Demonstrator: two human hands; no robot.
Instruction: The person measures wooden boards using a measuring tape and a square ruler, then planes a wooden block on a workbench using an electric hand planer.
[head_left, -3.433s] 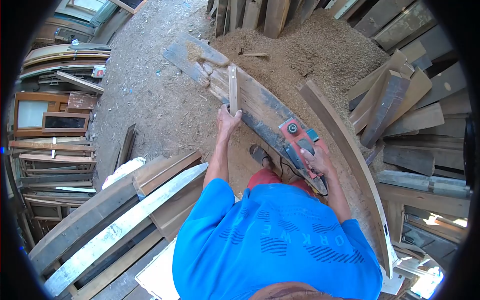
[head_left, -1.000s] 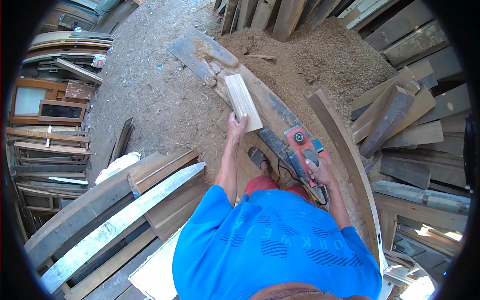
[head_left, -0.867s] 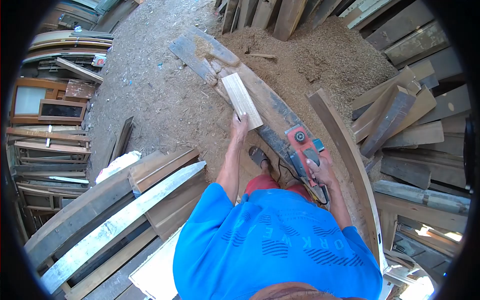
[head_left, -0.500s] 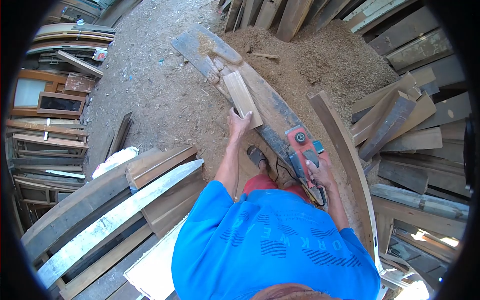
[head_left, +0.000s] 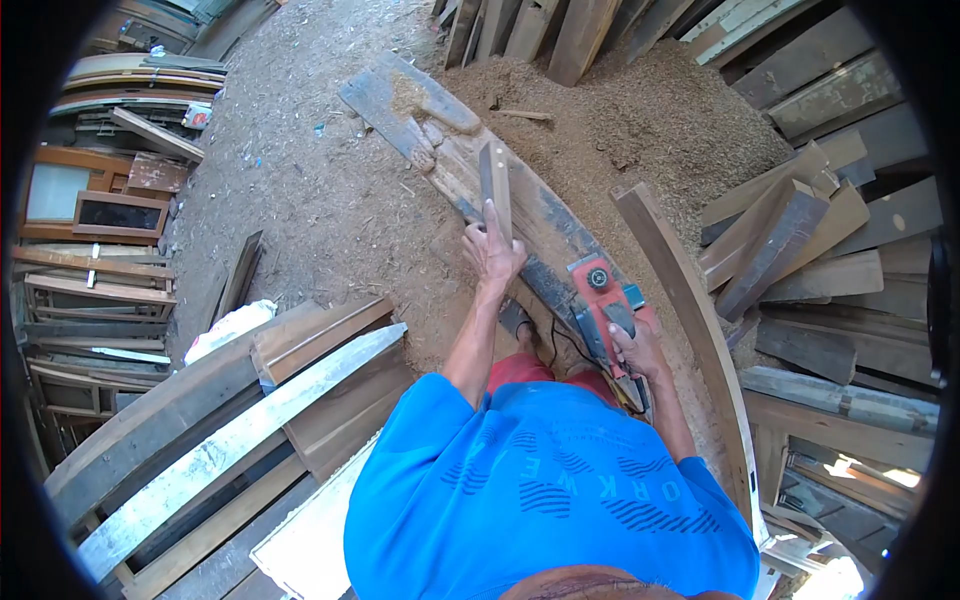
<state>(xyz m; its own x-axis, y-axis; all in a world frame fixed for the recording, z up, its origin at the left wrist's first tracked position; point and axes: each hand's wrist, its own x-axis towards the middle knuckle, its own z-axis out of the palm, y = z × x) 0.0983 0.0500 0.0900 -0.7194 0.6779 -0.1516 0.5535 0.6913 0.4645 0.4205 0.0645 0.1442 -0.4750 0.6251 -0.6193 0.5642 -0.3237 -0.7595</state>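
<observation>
My left hand (head_left: 492, 254) is closed round the near end of a short wooden board (head_left: 495, 178). The board stands tipped up on its narrow side over a long, worn plank bench (head_left: 555, 220). My right hand (head_left: 640, 350) grips the handle of a red electric planer (head_left: 598, 290), which rests on the near right end of the bench. A black cord runs from the planer's rear toward my legs. Part of the board's near end is hidden behind my left fingers.
Sawdust and shavings (head_left: 650, 120) are heaped beyond the bench. A long curved beam (head_left: 685, 285) stands close on my right. Stacked boards (head_left: 790, 240) lie farther right. On my left are more planks (head_left: 240, 430) and a white bag (head_left: 230, 328).
The board has turned from lying flat to standing on its narrow side, with my left hand shifting its grip and moving slightly right. My right hand and the planer have barely moved.
</observation>
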